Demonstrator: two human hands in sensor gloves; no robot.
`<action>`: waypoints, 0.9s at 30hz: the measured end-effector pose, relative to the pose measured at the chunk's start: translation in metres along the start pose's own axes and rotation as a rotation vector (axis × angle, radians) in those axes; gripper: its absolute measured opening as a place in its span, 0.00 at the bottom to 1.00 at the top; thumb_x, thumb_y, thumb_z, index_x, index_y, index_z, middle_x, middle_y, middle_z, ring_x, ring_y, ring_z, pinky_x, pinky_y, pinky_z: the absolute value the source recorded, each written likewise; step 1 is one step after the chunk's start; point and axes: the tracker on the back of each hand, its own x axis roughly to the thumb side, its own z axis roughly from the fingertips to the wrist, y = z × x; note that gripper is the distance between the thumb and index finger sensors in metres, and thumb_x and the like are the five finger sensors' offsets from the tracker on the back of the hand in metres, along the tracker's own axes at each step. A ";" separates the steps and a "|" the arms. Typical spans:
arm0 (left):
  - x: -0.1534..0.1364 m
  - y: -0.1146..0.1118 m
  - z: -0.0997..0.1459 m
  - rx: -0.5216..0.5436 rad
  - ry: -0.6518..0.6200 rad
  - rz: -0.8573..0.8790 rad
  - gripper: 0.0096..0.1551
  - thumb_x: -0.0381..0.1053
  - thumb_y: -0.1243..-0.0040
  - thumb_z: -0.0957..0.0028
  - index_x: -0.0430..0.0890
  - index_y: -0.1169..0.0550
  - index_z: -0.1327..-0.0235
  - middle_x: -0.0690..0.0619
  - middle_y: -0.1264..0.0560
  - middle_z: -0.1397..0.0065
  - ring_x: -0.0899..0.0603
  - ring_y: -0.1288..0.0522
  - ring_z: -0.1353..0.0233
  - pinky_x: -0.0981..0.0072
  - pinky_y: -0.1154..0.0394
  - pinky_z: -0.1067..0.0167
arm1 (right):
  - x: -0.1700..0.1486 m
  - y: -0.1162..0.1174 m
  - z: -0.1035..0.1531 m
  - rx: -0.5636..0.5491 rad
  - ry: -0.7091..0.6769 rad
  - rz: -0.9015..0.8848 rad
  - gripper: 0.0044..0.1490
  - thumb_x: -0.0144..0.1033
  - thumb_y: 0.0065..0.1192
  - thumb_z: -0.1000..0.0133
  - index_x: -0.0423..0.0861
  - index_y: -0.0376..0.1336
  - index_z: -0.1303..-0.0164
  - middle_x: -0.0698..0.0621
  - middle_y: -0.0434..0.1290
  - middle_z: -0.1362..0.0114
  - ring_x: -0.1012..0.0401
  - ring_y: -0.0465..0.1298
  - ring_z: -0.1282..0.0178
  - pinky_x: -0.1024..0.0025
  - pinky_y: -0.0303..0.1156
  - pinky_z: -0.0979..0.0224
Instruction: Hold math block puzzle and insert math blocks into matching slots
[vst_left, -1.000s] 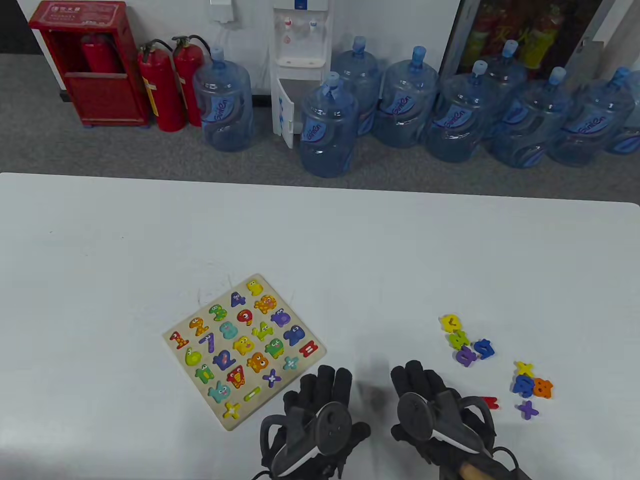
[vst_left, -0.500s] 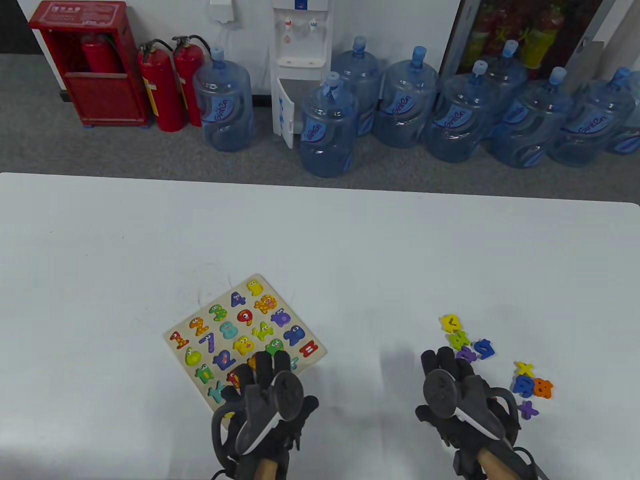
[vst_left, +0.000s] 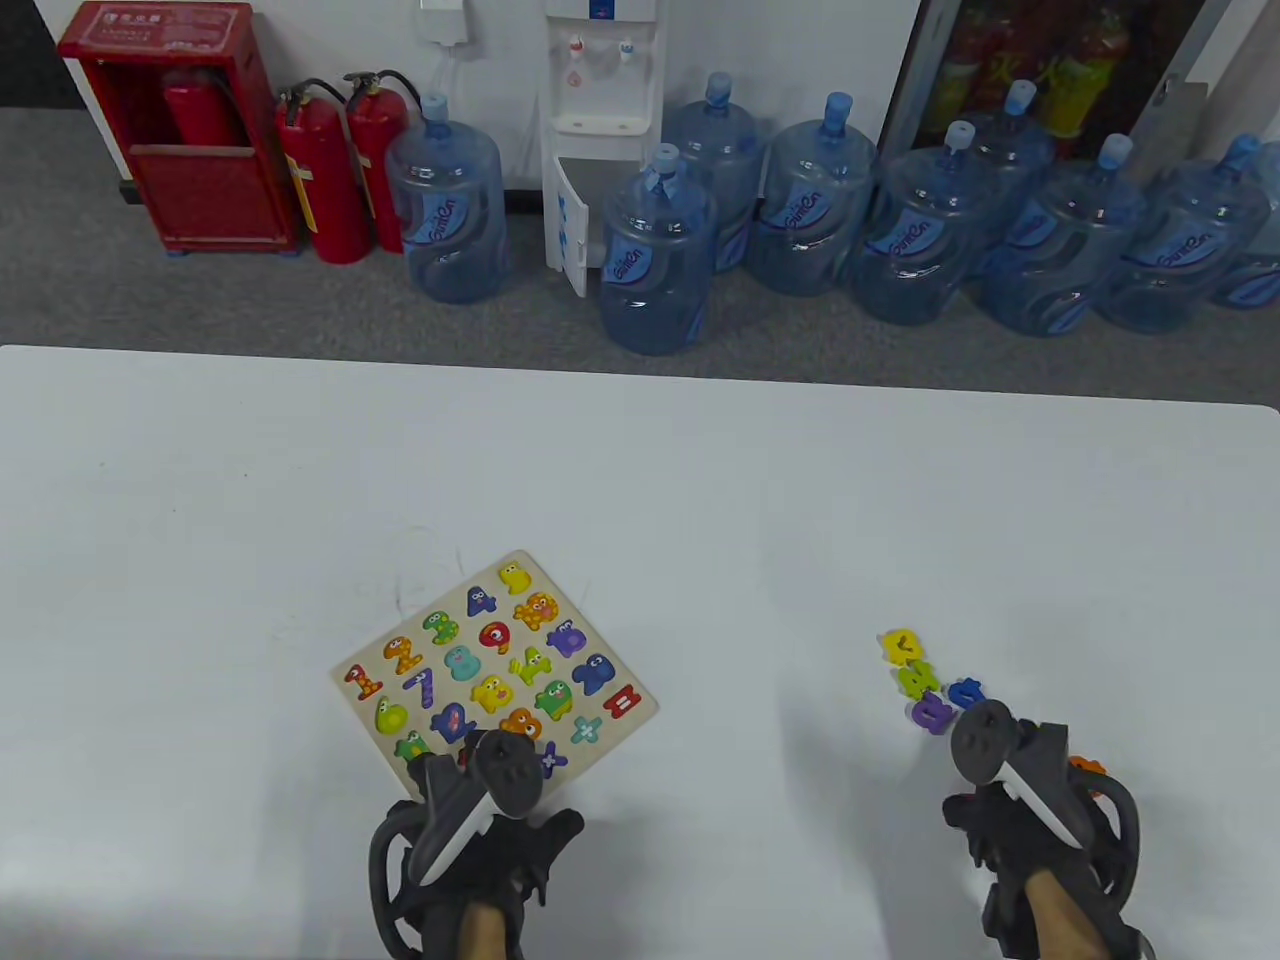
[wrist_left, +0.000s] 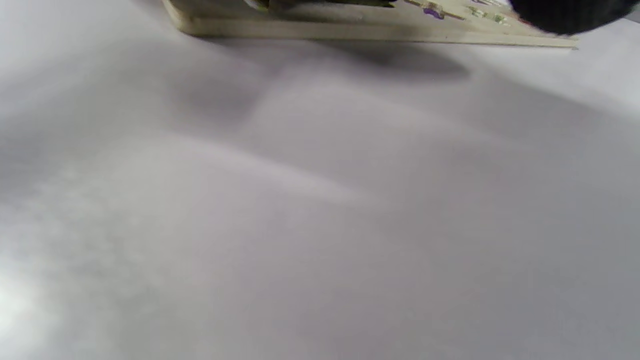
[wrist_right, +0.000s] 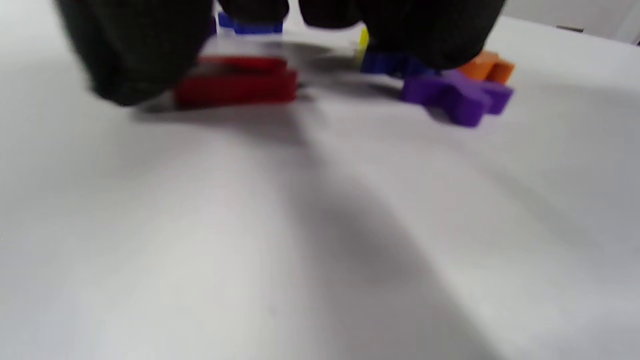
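Observation:
The wooden puzzle board (vst_left: 620, 660) lies on the white table, left of centre, with several coloured number and sign blocks in its slots. My left hand (vst_left: 487, 775) rests over the board's near corner; the tracker hides its fingers. In the left wrist view the board's edge (wrist_left: 350, 29) runs along the top, with a gloved fingertip (wrist_left: 565, 15) on it. My right hand (vst_left: 1010, 775) is low over the loose blocks at the right. In the right wrist view its fingers (wrist_right: 135, 50) hang spread over a red block (wrist_right: 235, 86), a blue block (wrist_right: 387, 62), a purple cross (wrist_right: 457, 96) and an orange block (wrist_right: 492, 66). No block is lifted.
More loose blocks lie just beyond my right hand: yellow (vst_left: 903, 645), green (vst_left: 917, 680), purple (vst_left: 932, 712) and blue (vst_left: 966, 691). Water jugs (vst_left: 655, 260), a dispenser and fire extinguishers (vst_left: 320, 180) stand on the floor past the table's far edge.
Both hands have moved apart: the left went left onto the board's near corner, the right went right and came down over the near cluster of loose blocks. The board shifted slightly.

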 end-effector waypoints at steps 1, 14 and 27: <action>0.005 -0.001 0.001 -0.006 -0.020 -0.017 0.51 0.73 0.49 0.59 0.62 0.48 0.22 0.59 0.59 0.17 0.23 0.65 0.19 0.21 0.52 0.29 | 0.001 -0.001 0.001 -0.019 -0.008 -0.001 0.48 0.44 0.64 0.61 0.51 0.52 0.28 0.42 0.51 0.22 0.38 0.53 0.24 0.53 0.64 0.29; 0.044 -0.007 0.011 -0.110 -0.269 -0.056 0.44 0.73 0.48 0.60 0.64 0.37 0.26 0.65 0.50 0.18 0.29 0.61 0.17 0.25 0.50 0.27 | 0.035 0.000 0.019 -0.180 -0.140 0.145 0.41 0.35 0.70 0.63 0.48 0.62 0.36 0.44 0.69 0.36 0.49 0.76 0.43 0.67 0.76 0.47; 0.082 -0.017 0.028 -0.131 -0.500 -0.114 0.41 0.74 0.47 0.63 0.61 0.25 0.34 0.65 0.36 0.22 0.30 0.50 0.18 0.27 0.41 0.29 | 0.063 0.003 0.038 -0.235 -0.303 0.190 0.41 0.40 0.69 0.64 0.49 0.64 0.37 0.45 0.71 0.37 0.52 0.78 0.45 0.67 0.77 0.48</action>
